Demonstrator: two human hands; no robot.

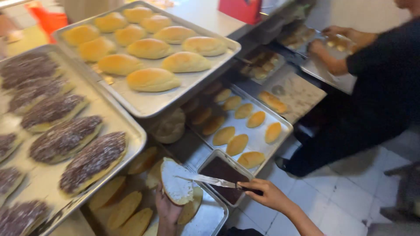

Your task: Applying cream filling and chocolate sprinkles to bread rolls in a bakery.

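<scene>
While left hand (168,209) cradles soft bun (176,181), right hand (267,195) grips knife (209,180).

Floor (350,196): pale square tiles with dark grout lines, lower right.
Worktop (205,13): grey, smooth, along the top.
Shelving (297,87): lower levels, dim and shaded.
Red box (240,9): on the worktop's far edge.
Light: soft, even, brightest on the floor.
</scene>
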